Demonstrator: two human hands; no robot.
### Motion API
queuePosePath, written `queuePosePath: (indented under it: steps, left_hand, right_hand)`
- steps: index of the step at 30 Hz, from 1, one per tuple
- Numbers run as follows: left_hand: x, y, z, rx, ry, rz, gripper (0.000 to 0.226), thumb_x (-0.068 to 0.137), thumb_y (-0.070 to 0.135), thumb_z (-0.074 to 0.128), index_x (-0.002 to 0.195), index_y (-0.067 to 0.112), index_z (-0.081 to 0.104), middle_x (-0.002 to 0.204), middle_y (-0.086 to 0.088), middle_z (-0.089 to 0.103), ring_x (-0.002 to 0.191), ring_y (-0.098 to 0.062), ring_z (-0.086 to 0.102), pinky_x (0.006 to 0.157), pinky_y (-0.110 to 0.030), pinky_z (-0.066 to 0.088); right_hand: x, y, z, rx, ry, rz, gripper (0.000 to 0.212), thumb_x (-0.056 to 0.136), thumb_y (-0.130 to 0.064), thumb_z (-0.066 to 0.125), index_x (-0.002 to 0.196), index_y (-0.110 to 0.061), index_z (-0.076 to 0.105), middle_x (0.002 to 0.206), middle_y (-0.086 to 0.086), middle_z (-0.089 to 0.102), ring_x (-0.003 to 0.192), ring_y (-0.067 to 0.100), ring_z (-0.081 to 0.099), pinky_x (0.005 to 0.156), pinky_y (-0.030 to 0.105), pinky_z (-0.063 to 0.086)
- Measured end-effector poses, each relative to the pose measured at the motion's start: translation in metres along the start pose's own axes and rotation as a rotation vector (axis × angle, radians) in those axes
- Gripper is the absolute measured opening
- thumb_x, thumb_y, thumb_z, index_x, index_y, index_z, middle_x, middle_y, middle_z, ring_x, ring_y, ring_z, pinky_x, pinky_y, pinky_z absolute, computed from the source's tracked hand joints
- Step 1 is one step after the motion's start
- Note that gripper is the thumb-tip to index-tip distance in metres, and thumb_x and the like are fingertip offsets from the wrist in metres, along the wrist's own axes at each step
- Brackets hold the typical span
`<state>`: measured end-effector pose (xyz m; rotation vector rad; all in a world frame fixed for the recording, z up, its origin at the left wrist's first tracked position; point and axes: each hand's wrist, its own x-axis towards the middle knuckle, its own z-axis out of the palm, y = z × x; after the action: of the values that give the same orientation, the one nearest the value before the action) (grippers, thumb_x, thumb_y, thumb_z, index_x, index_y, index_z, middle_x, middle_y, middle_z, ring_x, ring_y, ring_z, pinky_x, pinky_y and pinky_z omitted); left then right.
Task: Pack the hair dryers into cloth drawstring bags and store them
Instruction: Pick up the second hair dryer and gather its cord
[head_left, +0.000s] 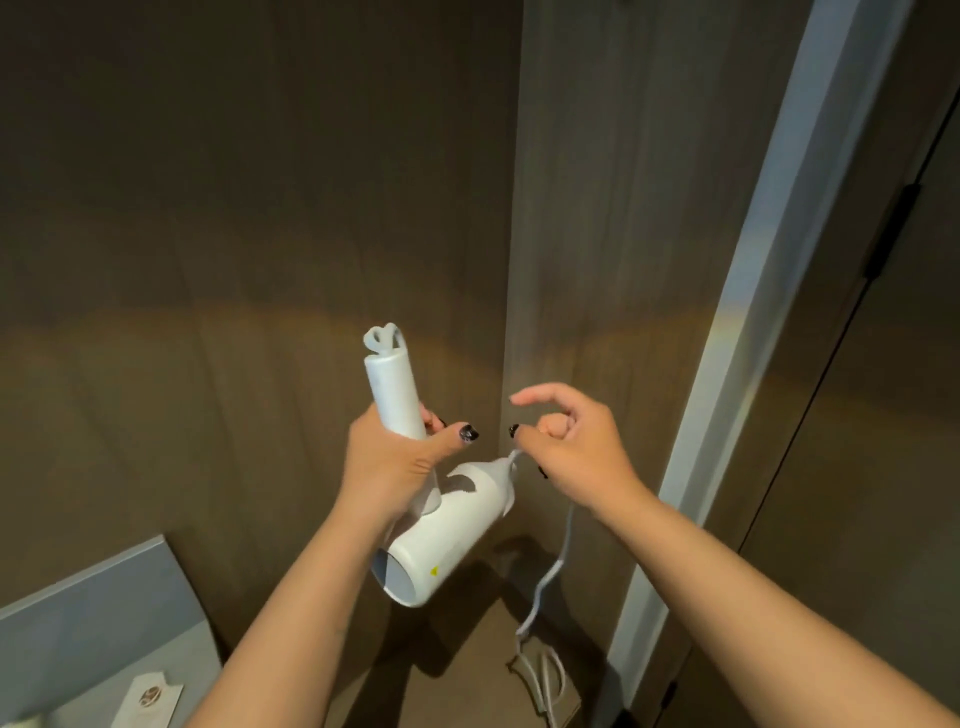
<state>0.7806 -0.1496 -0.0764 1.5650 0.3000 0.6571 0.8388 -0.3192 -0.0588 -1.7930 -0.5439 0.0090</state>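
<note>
You are facing a corner of dark wood-grain panelling (234, 208) that fills the left and centre of the frame, with a warm horizontal band of light (208, 325) crossing it at mid-height. On your right a pale grey-white vertical frame strip (753, 312) slants from the upper right down toward the bottom centre, and beyond it stands a dark door panel (883, 415) with a black hinge. At the lower left you see a grey slab surface (93, 623), and a brown shelf floor (467, 665) lies at the bottom centre.
</note>
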Motion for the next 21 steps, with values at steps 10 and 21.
queuePosePath:
  steps: [10,21]
  left_hand:
    - [0.01,0.005,-0.001,0.173,-0.068,0.128,0.052,0.053,0.025,0.094,0.087,0.009,0.058,0.079,-0.011,0.063,0.067,-0.018,0.061,0.059,-0.03,0.057]
    - [0.009,0.002,0.033,0.031,-0.187,0.087,0.083,0.048,0.031,0.094,0.121,0.019,0.055,0.095,-0.015,0.064,0.079,-0.023,0.066,0.07,-0.035,0.058]
  right_hand:
    - [0.03,-0.05,-0.018,0.121,-0.16,0.345,0.026,0.089,-0.004,0.061,0.112,-0.012,0.054,0.064,0.007,0.061,0.046,0.011,0.046,0.055,0.027,0.037]
    - [0.038,-0.077,-0.012,0.246,-0.163,0.278,0.032,0.084,0.012,0.06,0.101,-0.014,0.054,0.091,0.009,0.077,0.085,0.021,0.074,0.068,0.027,0.055]
